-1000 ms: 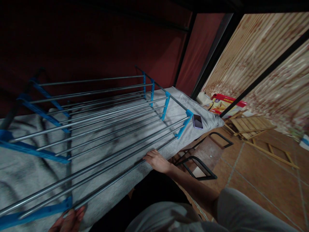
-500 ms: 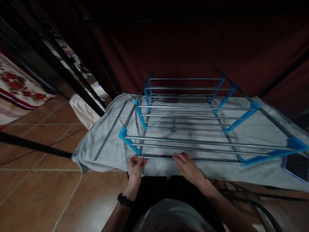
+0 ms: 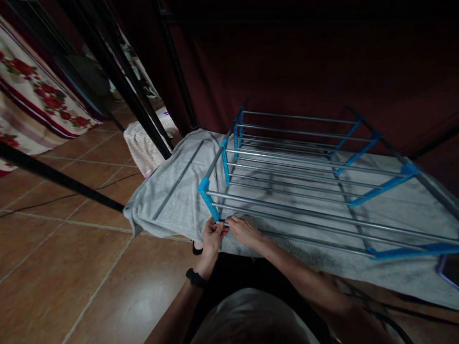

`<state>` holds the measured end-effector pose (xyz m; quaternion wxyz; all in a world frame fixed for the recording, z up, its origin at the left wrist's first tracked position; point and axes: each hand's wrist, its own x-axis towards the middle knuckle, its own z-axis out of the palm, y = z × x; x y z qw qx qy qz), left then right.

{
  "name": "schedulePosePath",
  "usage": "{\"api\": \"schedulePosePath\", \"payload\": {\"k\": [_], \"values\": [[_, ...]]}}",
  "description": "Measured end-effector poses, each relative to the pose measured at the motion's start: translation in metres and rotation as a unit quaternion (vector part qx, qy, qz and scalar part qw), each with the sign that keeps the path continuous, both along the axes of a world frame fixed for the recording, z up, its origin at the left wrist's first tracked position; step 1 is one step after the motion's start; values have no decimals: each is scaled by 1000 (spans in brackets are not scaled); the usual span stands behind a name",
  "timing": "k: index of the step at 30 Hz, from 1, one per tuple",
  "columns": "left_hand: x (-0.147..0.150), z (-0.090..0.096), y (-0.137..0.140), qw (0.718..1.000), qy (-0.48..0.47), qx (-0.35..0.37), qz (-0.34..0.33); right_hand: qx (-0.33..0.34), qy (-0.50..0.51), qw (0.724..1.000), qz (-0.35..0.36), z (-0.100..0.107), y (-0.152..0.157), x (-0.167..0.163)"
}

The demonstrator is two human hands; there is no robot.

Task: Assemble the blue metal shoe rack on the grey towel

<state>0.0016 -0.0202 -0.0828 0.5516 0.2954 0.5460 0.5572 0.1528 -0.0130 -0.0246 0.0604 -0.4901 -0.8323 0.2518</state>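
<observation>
Blue plastic and grey metal: drying rack point(image 3: 315, 163) lies on a crumpled grey cloth point(image 3: 387, 196), at the person's front and somewhat to the right. Its near right corner runs out of frame; its far edge blurs into shadow against a dark red panel point(image 3: 304, 62). What carries the cloth is hidden.

Long axis of the rack left to right, slanting nearer toward its right end. Slim round rods, smooth, dull sheen; flat blue brackets point(image 3: 224, 162) join them, slanting up from the cloth at both ends.

At the rack's near left corner, left hand point(image 3: 211, 236), black band point(image 3: 196, 277) on the wrist: thumb and forefinger pinched together on the end of the lowest front rod point(image 3: 315, 242), close under the bracket. Right hand point(image 3: 245, 231) just beside, fingers bent over the same rod; thumb out of sight, so cannot tell how firmly they close. Exact contact small and dim.

Left of the rack, a loose straight strip point(image 3: 178, 180) on the nubbly cloth, pointing away from the person. Right of it, a dark, violet-edged slab point(image 3: 450, 270), cut off.
</observation>
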Motion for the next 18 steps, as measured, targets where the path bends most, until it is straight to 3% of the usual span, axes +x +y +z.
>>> {"api": "schedulePosePath", "payload": {"k": [5, 10, 13, 18], "values": [[0, 2, -1, 1000, 10, -6, -27, 7, -12, 1000, 12, -12, -2, 0], [-10, 5, 2, 992, 35, -30, -117, 15, -25, 1000, 8, -16, -2, 0], [-21, 4, 5, 983, 95, -24, -152, 20, -37, 999, 20, -17, -1, 0], [-34, 11, 16, 949, 287, 113, -63, 21, -51, 998, 19, -19, 2, -1]]}}
